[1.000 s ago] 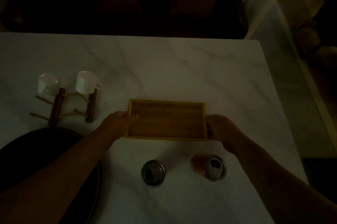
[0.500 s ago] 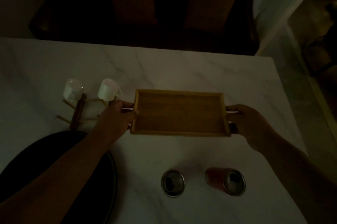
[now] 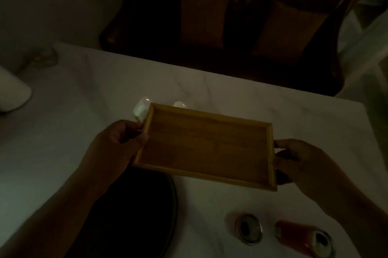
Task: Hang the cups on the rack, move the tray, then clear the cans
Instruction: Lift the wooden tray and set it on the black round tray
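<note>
Both my left hand (image 3: pixel 117 144) and right hand (image 3: pixel 302 163) gripped the wooden tray (image 3: pixel 206 146), which hid the rack and most of two white cups (image 3: pixel 140 109).

- Shallow rectangular wooden tray (image 3: pixel 206 146), empty, held above the table, tilted, overlapping the cups.
- Two white cups (image 3: pixel 140 108) (image 3: pixel 179 104), mostly hidden behind the tray's far edge.
- Two opened metal cans (image 3: pixel 249 228) (image 3: pixel 308 239), upright near the table's near edge, side by side.
</note>
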Available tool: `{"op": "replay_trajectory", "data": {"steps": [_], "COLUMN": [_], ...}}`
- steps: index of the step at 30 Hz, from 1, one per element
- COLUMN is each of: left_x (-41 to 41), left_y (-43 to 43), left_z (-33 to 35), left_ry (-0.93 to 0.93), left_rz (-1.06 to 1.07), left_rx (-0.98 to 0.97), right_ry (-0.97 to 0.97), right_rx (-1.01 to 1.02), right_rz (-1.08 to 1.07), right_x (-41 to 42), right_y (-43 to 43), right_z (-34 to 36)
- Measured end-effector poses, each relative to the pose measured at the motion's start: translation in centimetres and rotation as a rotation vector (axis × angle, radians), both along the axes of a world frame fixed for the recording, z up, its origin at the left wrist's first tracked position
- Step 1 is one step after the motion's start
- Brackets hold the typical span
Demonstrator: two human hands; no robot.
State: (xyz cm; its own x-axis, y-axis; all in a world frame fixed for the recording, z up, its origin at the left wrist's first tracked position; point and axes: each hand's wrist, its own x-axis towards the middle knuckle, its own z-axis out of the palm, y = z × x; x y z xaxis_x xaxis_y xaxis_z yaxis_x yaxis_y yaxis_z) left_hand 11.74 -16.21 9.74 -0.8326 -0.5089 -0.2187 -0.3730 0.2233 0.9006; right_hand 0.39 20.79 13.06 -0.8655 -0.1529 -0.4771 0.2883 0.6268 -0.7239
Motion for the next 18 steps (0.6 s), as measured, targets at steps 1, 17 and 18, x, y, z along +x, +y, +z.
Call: {"op": "replay_trajectory", "data": {"steps": [1,17,18], "left_x": [1.1,15.4,16.0], "left_y": [-0.8,-11.1,-11.3], "left_z": [0.2,-6.3,-6.9], "left_ry": [-0.006,-0.303,-0.325], "left_rz": [0.026,0.222,0.208], "left_rx": [-0.011,-0.158,-0.162], "right_ry": [-0.011,-0.23,-0.225], "right_rx": [0.011,0.123,0.134], "right_rz": [0.03,0.285,0.298], "right_x": [0.6,10.4,10.9], "right_y": [-1.2,-17.6,-18.2], "right_z": [-0.1,-6.6,-7.2]}}
